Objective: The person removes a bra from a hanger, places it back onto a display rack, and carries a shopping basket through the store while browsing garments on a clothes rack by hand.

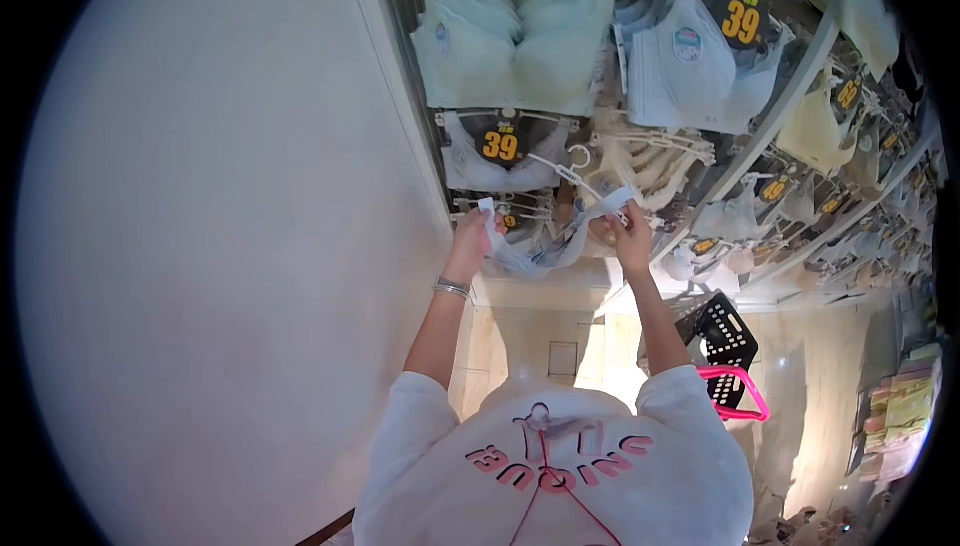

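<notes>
Presently, head view, the only one: a pale bra (pixel 540 258) hung stretched between both hands, in front of the lower rack. The left hand (pixel 472 241) was clamped on one end of its band; the right hand (pixel 632 236) pinched the other end, by the strap. The middle sagged freely between them.

Risk, as judged: if either hand loosened, that end would likely drop and swing into the garments behind. A loose strap could also snag on the white hanger (pixel 572 178) just above the bra; whether the two were joined could not be told. Pulling with a strap caught might drag neighbouring stock off its rail.

Surroundings: mint bras (pixel 515 61) hung above, with a price tag (pixel 502 143) below them. Beige bras (pixel 655 171) crowded close above the right hand, leaving little room there. A white panel (pixel 250 246) limited movement on the left. A black basket (pixel 735 341) with a pink handle (pixel 748 412) sat beside the right arm, partly hidden by it.
</notes>
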Available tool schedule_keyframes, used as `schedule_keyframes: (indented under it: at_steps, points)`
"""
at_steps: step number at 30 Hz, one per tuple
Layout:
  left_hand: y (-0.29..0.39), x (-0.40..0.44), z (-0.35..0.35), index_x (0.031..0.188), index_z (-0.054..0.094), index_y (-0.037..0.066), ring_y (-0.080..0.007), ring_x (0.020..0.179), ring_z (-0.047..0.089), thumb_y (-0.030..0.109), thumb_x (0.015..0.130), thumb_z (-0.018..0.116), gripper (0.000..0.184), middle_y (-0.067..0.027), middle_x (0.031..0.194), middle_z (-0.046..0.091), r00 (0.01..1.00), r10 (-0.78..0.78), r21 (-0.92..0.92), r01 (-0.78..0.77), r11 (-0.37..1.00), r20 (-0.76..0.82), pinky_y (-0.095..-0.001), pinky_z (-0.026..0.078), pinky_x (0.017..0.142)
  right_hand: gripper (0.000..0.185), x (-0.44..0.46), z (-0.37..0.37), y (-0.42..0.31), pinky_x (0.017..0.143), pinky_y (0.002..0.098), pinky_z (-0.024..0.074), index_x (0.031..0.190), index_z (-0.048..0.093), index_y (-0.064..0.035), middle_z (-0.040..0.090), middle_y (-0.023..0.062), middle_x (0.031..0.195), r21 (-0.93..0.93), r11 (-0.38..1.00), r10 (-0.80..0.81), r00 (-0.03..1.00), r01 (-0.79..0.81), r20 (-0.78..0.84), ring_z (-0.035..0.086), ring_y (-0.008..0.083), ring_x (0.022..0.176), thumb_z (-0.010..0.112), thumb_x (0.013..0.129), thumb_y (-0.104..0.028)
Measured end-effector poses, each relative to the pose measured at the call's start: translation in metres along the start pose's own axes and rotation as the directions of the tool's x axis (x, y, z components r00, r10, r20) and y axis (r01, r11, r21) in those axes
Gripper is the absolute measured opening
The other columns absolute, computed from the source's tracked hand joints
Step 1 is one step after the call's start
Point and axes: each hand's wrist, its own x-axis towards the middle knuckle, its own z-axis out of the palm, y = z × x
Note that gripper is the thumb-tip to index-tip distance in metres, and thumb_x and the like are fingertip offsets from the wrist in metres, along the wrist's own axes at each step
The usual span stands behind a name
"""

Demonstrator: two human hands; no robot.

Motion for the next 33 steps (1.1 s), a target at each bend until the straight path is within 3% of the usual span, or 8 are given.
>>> schedule_keyframes:
  at_steps: [4,7,12,14,17,23,29,33]
  points:
    - [-0.032,-0.023,0.030,0.095,0.055,0.000,-0.0139,0.067,0.052,0.012,0.094,0.047,0.014,-0.0057,0.079,0.057,0.996,0.016,0.284,-0.039,0.958,0.082,-0.0279,0.046,0.066,0.025,-0.042,-0.015,0.030,0.059,0.0246,0.0421,0.105,0.057,-0.0006,0.056,0.0071,0.075,-0.109,0.989,-0.118,0.983,0.103,-0.142,0.051,0.0130,0.065,0.064,0.081,-0.006]
    - [-0.046,-0.034,0.068,0.093,0.056,0.000,-0.0111,0.063,0.052,0.015,0.096,0.048,0.017,-0.0044,0.075,0.058,0.987,0.045,0.397,-0.103,0.912,0.153,-0.0256,0.046,0.063,0.025,-0.076,-0.038,0.027,0.058,0.0284,0.0420,0.105,0.056,0.0007,0.056,0.0084,0.076,-0.015,1.000,-0.023,0.985,0.021,-0.171,0.051,0.0160,0.064,0.064,0.083,-0.006]
    - [-0.076,-0.032,0.126,0.098,0.052,0.000,-0.0080,0.056,0.049,0.017,0.096,0.049,0.017,-0.0037,0.070,0.057,0.973,0.087,0.411,-0.171,0.895,0.215,-0.0219,0.042,0.054,0.017,-0.124,-0.093,-0.024,0.058,0.0329,0.0428,0.096,0.056,0.0018,0.054,0.0143,0.075,-0.330,0.943,-0.112,0.973,0.040,-0.203,0.055,0.0244,0.065,0.062,0.086,-0.010]
    - [-0.091,-0.036,0.156,0.104,0.047,0.001,-0.0070,0.055,0.049,0.015,0.095,0.051,0.017,-0.0043,0.070,0.057,0.951,0.112,0.362,-0.217,0.907,0.288,-0.0205,0.041,0.051,0.021,-0.139,-0.109,-0.038,0.058,0.0346,0.0431,0.102,0.059,0.0026,0.055,0.0151,0.076,-0.320,0.945,-0.152,0.955,0.065,-0.254,0.054,0.0275,0.064,0.062,0.085,-0.009]
    - [-0.111,-0.049,0.188,0.112,0.039,0.004,-0.0074,0.056,0.049,0.015,0.093,0.056,0.028,-0.0053,0.071,0.057,0.983,0.095,0.476,-0.160,0.864,0.158,-0.0204,0.042,0.053,0.038,-0.164,-0.137,-0.048,0.059,0.0360,0.0436,0.119,0.056,0.0035,0.056,0.0149,0.076,-0.422,0.904,-0.203,0.931,0.060,-0.302,0.054,0.0282,0.064,0.062,0.082,-0.002]
    - [-0.148,-0.085,0.228,0.116,0.032,0.005,-0.0098,0.057,0.051,0.013,0.091,0.058,0.037,-0.0063,0.072,0.057,0.987,0.091,0.285,-0.127,0.950,0.135,-0.0214,0.042,0.053,0.037,-0.205,-0.192,-0.059,0.060,0.0363,0.0458,0.113,0.058,0.0068,0.058,0.0177,0.078,-0.565,0.818,-0.351,0.873,0.109,-0.339,0.058,0.0304,0.067,0.061,0.076,0.007]
    - [-0.166,-0.103,0.241,0.124,0.036,-0.002,-0.0102,0.061,0.053,0.014,0.092,0.057,0.041,-0.0070,0.075,0.058,0.962,-0.102,0.246,0.038,0.969,0.254,-0.0219,0.043,0.057,0.034,-0.248,-0.227,-0.066,0.066,0.0364,0.0508,0.107,0.058,0.0072,0.063,0.0207,0.090,-0.500,0.866,-0.266,0.860,0.014,-0.436,0.064,0.0325,0.077,0.061,0.073,0.012]
    - [-0.179,-0.108,0.240,0.120,0.047,-0.004,-0.0065,0.056,0.046,0.017,0.094,0.053,0.034,-0.0053,0.073,0.057,0.834,-0.379,0.126,0.359,0.925,0.401,-0.0213,0.043,0.059,0.034,-0.273,-0.244,-0.060,0.070,0.0367,0.0520,0.107,0.058,0.0070,0.064,0.0211,0.094,-0.502,0.865,-0.275,0.860,0.026,-0.430,0.065,0.0336,0.080,0.060,0.073,0.012]
